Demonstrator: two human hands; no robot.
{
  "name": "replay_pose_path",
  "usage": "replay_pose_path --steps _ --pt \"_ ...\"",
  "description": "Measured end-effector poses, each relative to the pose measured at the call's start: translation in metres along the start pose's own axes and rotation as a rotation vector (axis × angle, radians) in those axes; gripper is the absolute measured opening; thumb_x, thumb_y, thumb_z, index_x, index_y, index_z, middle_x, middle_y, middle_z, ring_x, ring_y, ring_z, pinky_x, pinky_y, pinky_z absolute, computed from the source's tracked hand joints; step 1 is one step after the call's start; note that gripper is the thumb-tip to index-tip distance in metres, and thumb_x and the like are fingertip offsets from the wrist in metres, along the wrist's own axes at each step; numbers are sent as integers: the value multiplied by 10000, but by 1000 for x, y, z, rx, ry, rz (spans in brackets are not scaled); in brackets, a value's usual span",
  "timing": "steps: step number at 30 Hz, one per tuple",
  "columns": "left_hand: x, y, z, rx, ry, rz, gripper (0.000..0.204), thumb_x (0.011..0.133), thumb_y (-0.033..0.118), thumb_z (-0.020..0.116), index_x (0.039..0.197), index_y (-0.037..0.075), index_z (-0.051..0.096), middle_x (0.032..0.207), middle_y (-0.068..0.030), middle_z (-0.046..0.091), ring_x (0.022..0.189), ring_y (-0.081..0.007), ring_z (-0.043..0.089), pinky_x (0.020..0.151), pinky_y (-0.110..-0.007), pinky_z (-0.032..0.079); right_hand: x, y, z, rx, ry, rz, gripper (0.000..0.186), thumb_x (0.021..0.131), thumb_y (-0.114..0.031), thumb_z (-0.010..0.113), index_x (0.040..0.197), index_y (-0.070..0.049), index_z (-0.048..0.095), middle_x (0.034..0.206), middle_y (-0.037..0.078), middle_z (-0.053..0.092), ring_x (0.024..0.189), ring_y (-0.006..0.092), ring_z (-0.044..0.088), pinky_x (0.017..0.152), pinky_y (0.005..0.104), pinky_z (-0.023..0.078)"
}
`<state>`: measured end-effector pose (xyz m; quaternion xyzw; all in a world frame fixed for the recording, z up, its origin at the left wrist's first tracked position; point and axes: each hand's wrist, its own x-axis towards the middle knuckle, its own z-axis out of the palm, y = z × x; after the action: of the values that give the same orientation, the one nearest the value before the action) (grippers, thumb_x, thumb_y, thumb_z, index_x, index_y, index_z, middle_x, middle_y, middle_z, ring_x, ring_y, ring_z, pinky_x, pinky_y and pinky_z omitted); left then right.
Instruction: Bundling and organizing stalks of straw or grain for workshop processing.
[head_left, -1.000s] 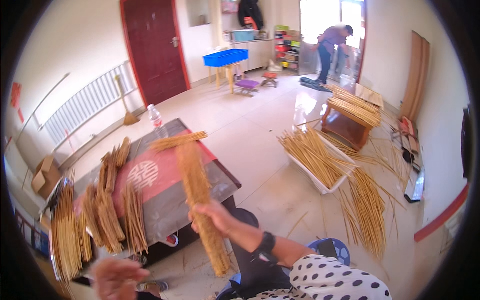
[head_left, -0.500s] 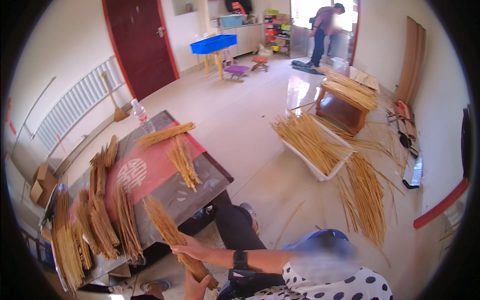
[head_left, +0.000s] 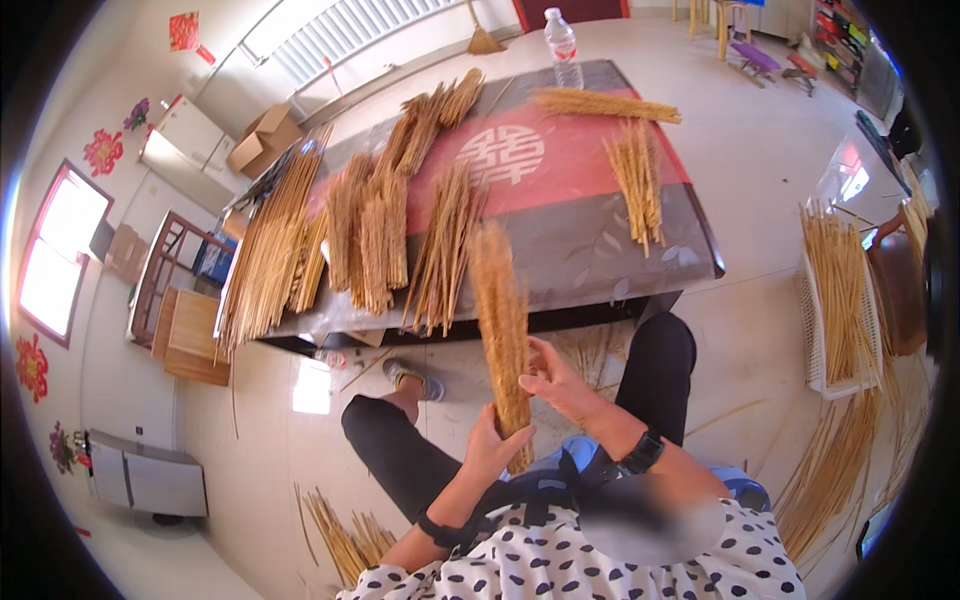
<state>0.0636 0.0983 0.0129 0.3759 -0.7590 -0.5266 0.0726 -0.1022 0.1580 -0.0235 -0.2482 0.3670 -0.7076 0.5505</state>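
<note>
Upright before my lap stands a long bundle of dry tan stalks point(head_left: 500, 320), its upper end close to the near edge of the table point(head_left: 580, 245). My left hand point(head_left: 490, 443) is closed round its lower part. Higher up on the right side, my right hand point(head_left: 562, 382) grips the same bundle, fingers partly hidden behind it. Several brown stalk bundles point(head_left: 370, 235) lie on the table's left half, beside a long heap of thin yellowish stalks point(head_left: 275, 265). Another small bundle point(head_left: 634, 185) lies to the right, with one more bundle point(head_left: 608, 104) across the far edge.
A clear plastic bottle point(head_left: 562, 50) stands at the table's far edge. On the right, a white basket point(head_left: 818, 340) holds stalks, with loose stalks point(head_left: 835, 465) on the floor below it. More stalks point(head_left: 340, 535) lie at lower left. My knees point(head_left: 665, 365) are close to the table.
My view has swung left and down, bringing the table to the middle. The bundle has gone from slanting to nearly upright, with both hands still on it.
</note>
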Motion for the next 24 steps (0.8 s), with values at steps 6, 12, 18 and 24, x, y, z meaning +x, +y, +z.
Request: replay_pose_path --steps 6,12,18,24 --pt "-3 1 2 -180 -18 -33 544 853 159 659 1263 -62 378 1080 -158 606 958 -173 614 822 -309 499 -8 -8 10 -325 50 11 620 851 -162 694 1352 -7 363 1192 109 560 1062 183 561 938 339 442" --pt "-2 1 2 -230 -99 53 528 904 86 586 1345 -34 321 1128 -124 566 1005 -143 560 855 -288 469 -19 8 1 -300 152 -62 642 842 -210 712 1345 2 374 1055 114 595 863 151 597 765 305 500" --pt "2 0 2 -228 -84 53 494 892 102 609 1299 -41 368 1108 -140 584 989 -151 578 843 -292 478 -36 12 6 -349 161 -19 589 860 -177 690 1328 9 384 1087 107 584 926 145 591 808 301 495" --pt "2 12 3 -98 -42 -23 569 810 186 719 1231 -44 411 1006 -173 626 920 -190 625 779 -308 503 -41 18 8 -90 108 -73 557 878 -145 663 1336 -2 379 1191 65 536 1057 133 544 914 298 452"
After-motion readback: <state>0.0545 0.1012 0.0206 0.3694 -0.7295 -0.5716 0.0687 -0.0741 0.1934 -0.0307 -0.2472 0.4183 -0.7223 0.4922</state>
